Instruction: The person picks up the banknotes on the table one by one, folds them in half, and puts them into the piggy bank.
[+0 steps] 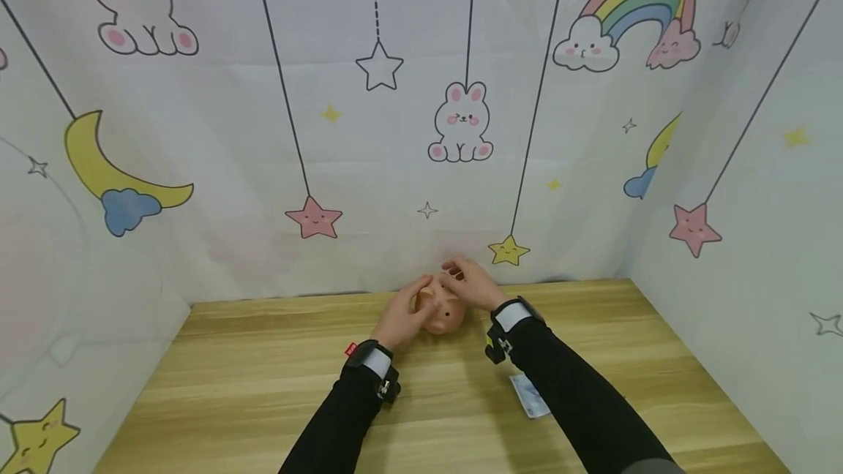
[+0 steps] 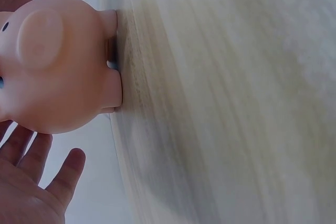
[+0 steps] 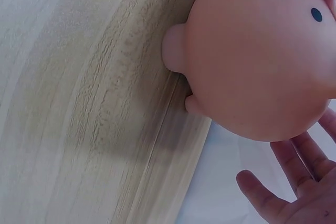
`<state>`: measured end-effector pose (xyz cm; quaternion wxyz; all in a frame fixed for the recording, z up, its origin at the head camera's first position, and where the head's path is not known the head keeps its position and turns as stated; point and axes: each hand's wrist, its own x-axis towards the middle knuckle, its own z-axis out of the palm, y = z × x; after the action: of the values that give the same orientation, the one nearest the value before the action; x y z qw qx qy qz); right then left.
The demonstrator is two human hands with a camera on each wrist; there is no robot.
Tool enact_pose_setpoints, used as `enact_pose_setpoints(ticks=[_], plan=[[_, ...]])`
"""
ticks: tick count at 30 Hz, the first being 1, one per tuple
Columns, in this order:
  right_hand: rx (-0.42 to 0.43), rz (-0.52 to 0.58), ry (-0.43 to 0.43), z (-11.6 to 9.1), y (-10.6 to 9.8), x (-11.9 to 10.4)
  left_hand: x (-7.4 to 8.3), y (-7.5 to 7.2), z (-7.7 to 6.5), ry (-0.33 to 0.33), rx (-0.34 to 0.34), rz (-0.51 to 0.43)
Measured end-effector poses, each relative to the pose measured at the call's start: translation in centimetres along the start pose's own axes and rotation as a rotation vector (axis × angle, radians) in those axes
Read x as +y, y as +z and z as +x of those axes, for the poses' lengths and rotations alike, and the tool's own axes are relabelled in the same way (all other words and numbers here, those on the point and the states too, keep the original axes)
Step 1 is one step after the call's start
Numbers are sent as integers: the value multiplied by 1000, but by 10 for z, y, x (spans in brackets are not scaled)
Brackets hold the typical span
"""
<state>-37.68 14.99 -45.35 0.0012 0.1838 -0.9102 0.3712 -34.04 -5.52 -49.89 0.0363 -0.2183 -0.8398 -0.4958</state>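
Note:
A pink piggy bank (image 1: pixel 444 322) stands on its feet near the table's back edge. My left hand (image 1: pixel 403 313) holds its left side, thumb across the front. In the left wrist view, that hand's fingers (image 2: pixel 34 156) reach behind the piggy bank (image 2: pixel 79 85), the little finger sticking out free. Over the top right of the pig is my right hand (image 1: pixel 476 285), fingers loosely bent and nothing visible between them. The right wrist view shows fingers (image 3: pixel 262 195) of this hand beside the round body (image 3: pixel 252 72); its index finger and thumb are largely out of that view.
A small bluish printed paper slip (image 1: pixel 527 395) lies on the wooden table (image 1: pixel 263 364), partly under the right forearm in view. A white cloth wall (image 1: pixel 382 159) with cartoon prints rises right behind the table, with similar walls on both sides.

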Motion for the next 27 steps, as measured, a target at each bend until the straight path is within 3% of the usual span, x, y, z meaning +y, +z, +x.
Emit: enact_pose_setpoints(ticks=[8,13,18,27], plan=[[-37,0,19,-18,-6,2,2,9,-10,-30,-20,-15],[-60,-53,0,-35,-24,4,5,8,-16,-62,-20,-23],[-92,-129,-35,-63,-54,10,13,-2,-20,-48,-17,-8],[-121,-302,-61,-108,-95,31,41,-35,-30,36,-38,156]])
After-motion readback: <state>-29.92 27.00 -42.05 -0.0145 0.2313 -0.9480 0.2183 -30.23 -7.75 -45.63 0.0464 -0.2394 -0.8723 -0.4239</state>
